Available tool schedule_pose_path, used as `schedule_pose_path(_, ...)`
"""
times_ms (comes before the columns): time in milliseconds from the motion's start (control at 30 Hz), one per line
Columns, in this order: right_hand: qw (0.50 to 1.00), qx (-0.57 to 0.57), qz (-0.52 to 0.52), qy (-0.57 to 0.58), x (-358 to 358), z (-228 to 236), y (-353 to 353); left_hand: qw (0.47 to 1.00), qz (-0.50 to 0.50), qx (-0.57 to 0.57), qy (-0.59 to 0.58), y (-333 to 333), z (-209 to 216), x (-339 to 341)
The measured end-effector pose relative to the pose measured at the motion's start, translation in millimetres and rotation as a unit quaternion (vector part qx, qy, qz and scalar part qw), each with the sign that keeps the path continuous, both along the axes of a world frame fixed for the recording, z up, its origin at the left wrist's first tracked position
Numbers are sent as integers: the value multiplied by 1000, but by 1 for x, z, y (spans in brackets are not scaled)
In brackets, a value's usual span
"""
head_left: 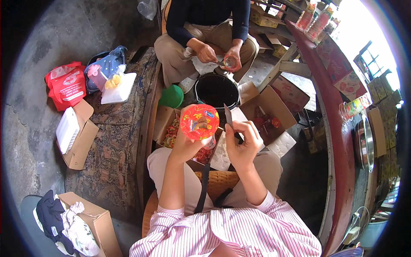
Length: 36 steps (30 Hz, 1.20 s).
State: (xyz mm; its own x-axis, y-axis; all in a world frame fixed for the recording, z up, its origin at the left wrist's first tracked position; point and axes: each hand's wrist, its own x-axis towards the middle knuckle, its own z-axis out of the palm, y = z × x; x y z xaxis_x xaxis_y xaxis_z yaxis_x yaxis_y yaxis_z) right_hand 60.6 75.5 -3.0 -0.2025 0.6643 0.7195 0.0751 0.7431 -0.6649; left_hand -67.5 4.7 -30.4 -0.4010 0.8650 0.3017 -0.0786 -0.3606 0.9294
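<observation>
My left hand (187, 148) is closed around a plastic cup, its round red printed lid (196, 116) turned up toward me. A brownish patch shows at the middle of the lid; whether it is a hole or a clear window, I cannot tell. Between the thumb and fingers of my right hand (243, 143) is a thin, flat, grey blade (228, 116), pointing up and standing apart from the cup. Below the cup, an open cardboard box (160, 124) holds red-and-yellow packaged things, partly hidden by my left arm.
Opposite sits a person whose hands (218, 58) hold a clear cup and a small tool over a dark-filled bucket (217, 91). A green bowl (171, 97) lies left of it. Another open carton (280, 103) stands right, near the red table edge (327, 107). A patterned bench (113, 150) runs along the left.
</observation>
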Motion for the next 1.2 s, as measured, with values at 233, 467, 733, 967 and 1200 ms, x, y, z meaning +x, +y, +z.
schedule_pose_path(233, 999, -17, 30, 11, 16, -1, -3, 996, -9, 1, -86, 0, 13, 17)
schedule_pose_path(467, 999, -22, 29, 23, 33, 2, -3, 999, 15, 41, -6, 3, 23, 35)
schedule_pose_path(733, 994, -79, 43, 61, 47, 9, -2, 998, 11, 52, -18, 4, 29, 45)
schedule_pose_path(967, 998, -4, 36, 44, 55, 15, -12, 995, 33, 76, -58, 1, 41, 62)
schedule_pose_path(1200, 995, 70, -40, 58, 48, 24, -21, 994, 66, 86, -27, -1, 32, 79)
